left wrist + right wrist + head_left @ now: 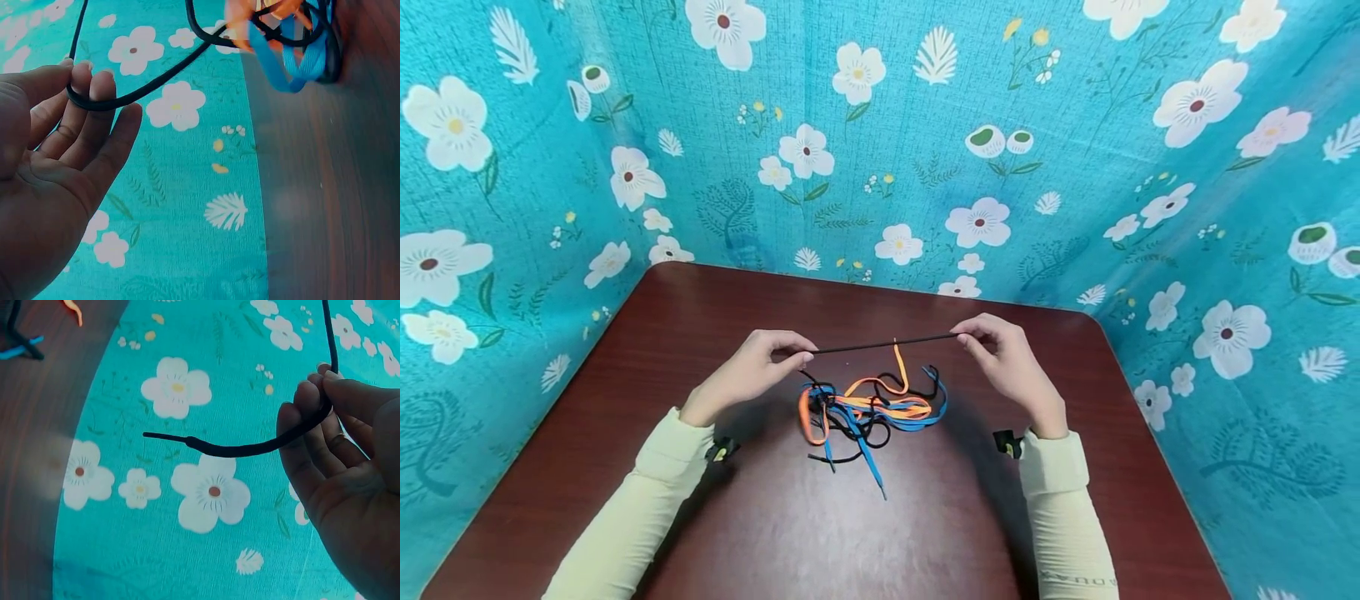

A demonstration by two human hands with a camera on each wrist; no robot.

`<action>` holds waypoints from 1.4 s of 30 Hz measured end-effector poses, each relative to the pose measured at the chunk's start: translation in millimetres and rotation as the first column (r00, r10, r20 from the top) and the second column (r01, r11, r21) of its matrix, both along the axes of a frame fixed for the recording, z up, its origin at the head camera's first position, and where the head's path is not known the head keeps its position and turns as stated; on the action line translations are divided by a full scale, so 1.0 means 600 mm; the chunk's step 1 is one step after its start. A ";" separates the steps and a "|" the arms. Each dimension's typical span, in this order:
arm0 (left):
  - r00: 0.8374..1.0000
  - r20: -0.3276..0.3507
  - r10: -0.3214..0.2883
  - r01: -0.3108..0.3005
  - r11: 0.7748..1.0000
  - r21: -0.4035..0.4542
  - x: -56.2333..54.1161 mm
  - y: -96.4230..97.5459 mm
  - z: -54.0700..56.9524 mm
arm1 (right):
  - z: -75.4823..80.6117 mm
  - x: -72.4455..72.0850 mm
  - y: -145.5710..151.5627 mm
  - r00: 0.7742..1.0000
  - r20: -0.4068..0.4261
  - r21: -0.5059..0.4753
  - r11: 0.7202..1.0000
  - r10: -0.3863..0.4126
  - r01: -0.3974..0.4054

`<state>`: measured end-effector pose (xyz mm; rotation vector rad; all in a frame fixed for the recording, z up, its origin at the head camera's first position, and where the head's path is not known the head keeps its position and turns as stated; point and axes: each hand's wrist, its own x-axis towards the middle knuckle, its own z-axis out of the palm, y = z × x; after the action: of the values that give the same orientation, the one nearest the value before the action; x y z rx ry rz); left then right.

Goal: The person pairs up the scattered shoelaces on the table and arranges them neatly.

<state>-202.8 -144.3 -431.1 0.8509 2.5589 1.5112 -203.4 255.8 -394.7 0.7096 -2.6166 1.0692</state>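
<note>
A black shoelace [857,346] is stretched nearly straight between both hands, above the table. My left hand [758,365] pinches it between thumb and fingertips; in the left wrist view the lace [156,81] runs on from those fingers to the tangle. My right hand [1006,367] pinches the lace near its other end, and in the right wrist view a short tail with a thin tip [165,436] hangs past the fingers. Below lies a tangle of orange laces [910,408], blue laces [867,454] and black laces [848,458]. One orange end rises to the stretched lace; whether they touch, I cannot tell.
The tangle rests on a dark reddish-brown table [820,542] with rounded far corners. A turquoise flowered curtain [880,167] stands behind the table and along both sides. Dark wrist-worn devices [721,450] sit at the sleeve cuffs.
</note>
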 end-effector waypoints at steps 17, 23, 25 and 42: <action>0.998 0.043 0.051 -0.048 0.997 -0.066 0.001 -0.062 -0.013 | -0.043 -0.006 0.061 0.989 0.124 0.044 0.996 -0.081 0.076; 0.997 0.044 0.067 -0.065 0.997 -0.051 0.003 -0.073 -0.008 | -0.051 -0.008 0.088 0.988 0.103 0.047 0.993 -0.114 0.109; 0.996 0.032 0.084 -0.082 0.994 -0.070 0.005 -0.076 -0.008 | -0.052 -0.006 0.097 0.987 0.108 0.050 0.992 -0.123 0.118; 0.978 -0.132 0.161 -0.158 0.987 0.032 0.014 -0.105 0.005 | -0.051 0.005 0.153 0.972 0.092 0.069 0.975 -0.216 0.210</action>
<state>-194.3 -207.4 -428.2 0.7921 2.7733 1.5771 -200.1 347.5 -425.0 0.3829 -2.7413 0.9915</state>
